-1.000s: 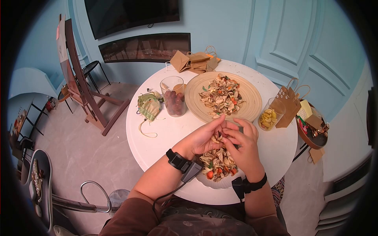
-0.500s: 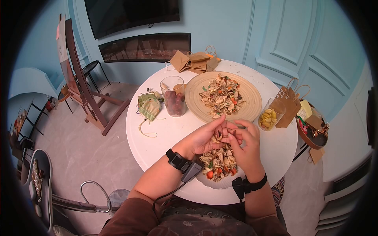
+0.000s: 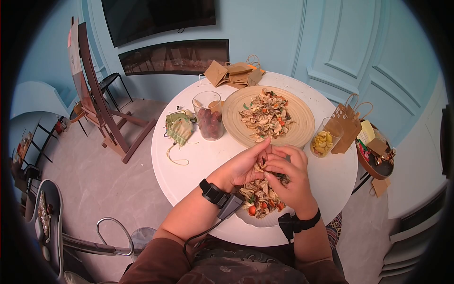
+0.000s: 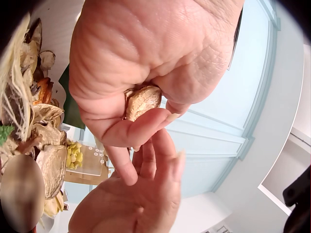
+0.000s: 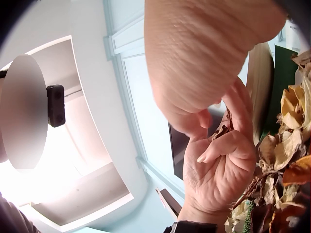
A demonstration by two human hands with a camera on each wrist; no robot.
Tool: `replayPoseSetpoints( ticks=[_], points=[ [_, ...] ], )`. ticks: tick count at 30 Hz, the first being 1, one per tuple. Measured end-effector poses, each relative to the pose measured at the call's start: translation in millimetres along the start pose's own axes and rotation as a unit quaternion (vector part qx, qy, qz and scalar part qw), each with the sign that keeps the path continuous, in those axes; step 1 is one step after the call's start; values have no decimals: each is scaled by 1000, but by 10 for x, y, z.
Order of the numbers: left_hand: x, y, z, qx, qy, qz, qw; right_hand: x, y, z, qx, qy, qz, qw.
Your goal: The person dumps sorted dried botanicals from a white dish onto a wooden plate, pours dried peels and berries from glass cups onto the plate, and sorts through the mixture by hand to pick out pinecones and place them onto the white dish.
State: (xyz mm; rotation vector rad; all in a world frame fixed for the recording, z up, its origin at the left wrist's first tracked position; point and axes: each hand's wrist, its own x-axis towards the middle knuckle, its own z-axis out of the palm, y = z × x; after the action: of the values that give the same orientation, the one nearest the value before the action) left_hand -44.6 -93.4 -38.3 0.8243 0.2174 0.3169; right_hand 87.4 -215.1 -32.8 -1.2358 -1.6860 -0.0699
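In the head view both hands meet above a white bowl point(image 3: 253, 221) heaped with dried petals point(image 3: 262, 196), some of them orange. My left hand point(image 3: 243, 169) is palm up, its fingers curled round a few pale dried petals point(image 4: 145, 102). From the right my right hand point(image 3: 295, 182) reaches into that palm, thumb and fingers pinching at the petals. Seen from the right wrist, brown petal edges point(image 5: 222, 130) show between the two hands. The right fingertips are partly hidden behind the left fingers in the left wrist view.
Behind the hands a round wooden plate point(image 3: 231, 120) bears more dried petals. A glass with dark red fruits point(image 3: 210, 124) and a green mesh pouch point(image 3: 179, 130) stand left. Right are a cup of yellow pieces point(image 3: 322, 143) and a paper bag point(image 3: 347, 127). Folded paper bags point(image 3: 231, 73) lie at the back.
My right hand drew slightly back from the left palm with its fingers spread, then came in again, fingertips closing at the petals. My left hand has stayed in place.
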Motion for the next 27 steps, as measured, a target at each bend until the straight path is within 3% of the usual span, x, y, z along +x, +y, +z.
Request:
replayPoseSetpoints(
  ticks=[1, 5, 13, 16, 27],
  points=[
    [-15, 17, 57, 17, 31, -8, 999, -1, 7, 14, -8, -10, 14, 1000],
    [-16, 24, 60, 22, 27, -15, 999, 14, 25, 4, -53, -28, -16, 998],
    [-16, 4, 23, 40, -22, -24, 999, 3, 62, 44, -94, -5, -19, 995],
    [-11, -3, 72, 58, 9, -35, 998, 13, 56, 34, -92, 1, -16, 996],
    [-58, 32, 165, 51, 4, -37, 998, 9, 19, 13, -33, 21, -23, 999]
  ],
)
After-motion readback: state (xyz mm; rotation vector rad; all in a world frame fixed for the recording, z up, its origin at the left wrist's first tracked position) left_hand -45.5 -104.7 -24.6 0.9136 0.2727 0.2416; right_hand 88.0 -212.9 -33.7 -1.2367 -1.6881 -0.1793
